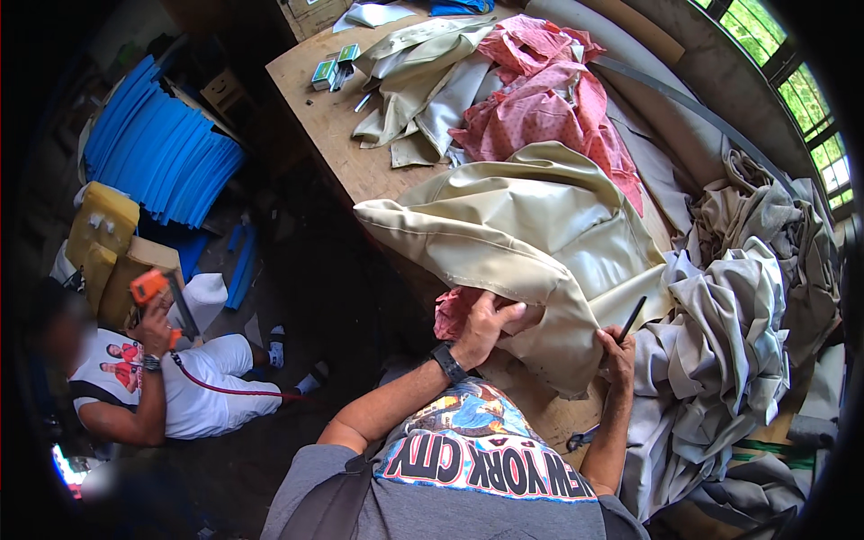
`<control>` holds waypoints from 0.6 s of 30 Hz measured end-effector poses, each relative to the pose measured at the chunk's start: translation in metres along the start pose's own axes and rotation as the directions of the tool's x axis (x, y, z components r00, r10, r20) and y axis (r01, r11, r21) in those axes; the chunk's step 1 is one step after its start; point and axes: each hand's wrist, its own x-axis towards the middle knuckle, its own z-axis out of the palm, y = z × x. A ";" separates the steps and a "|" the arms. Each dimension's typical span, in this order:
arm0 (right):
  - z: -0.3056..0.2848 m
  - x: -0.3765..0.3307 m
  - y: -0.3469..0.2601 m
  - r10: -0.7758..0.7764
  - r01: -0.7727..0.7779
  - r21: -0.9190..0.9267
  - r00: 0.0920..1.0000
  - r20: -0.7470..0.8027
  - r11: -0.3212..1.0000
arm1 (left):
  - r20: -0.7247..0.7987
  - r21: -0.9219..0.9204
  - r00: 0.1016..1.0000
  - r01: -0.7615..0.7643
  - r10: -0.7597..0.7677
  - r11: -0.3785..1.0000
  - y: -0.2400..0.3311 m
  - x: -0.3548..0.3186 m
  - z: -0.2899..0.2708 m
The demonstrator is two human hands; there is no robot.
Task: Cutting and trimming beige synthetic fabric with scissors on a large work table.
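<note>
I see the beige cover lying across the middle of the wooden desk, its folded near edge hanging toward me. My left hand presses flat on that near fold, fingers spread and lying on the cloth, just above a scrap of red cloth that peeks out beneath it. My right hand pinches the cover's lower corner, and its fingers are also closed round a black pen that sticks up and to the right. A black watch sits on my left wrist.

Around the cover the desk is crowded. A pink dotted cloth lies bunched just behind it, touching its far edge. More beige pieces sit further back on the left, with small green boxes near the desk's far corner. To the right a heap of grey cloth presses against the cover and spills down beside my right forearm, so that side is hemmed in.

Left of the desk, on the floor, another person in white sits holding an orange tool. Behind that person stand blue sheets and yellow foam blocks.

Both my forearms come up from below, bent at the elbows, the left angled right, the right nearly upright.
</note>
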 end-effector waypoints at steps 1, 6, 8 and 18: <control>-0.003 0.000 -0.001 -0.017 0.016 -0.033 1.000 -0.025 0.999 | -0.037 -0.272 0.994 0.085 -0.099 0.959 -0.002 0.004 -0.005; -0.030 -0.017 0.013 0.000 -0.017 -0.136 0.992 -0.129 0.991 | -0.038 -0.644 0.993 0.063 -0.114 0.762 -0.011 0.012 -0.050; -0.044 -0.020 0.038 0.012 -0.036 -0.148 0.987 -0.158 0.988 | -0.062 -0.729 0.992 0.032 -0.112 0.684 -0.009 0.017 -0.054; -0.048 -0.017 0.114 -0.032 -0.011 -0.195 0.976 -0.215 0.981 | 0.035 0.415 0.852 -0.487 0.522 0.768 0.017 -0.017 -0.032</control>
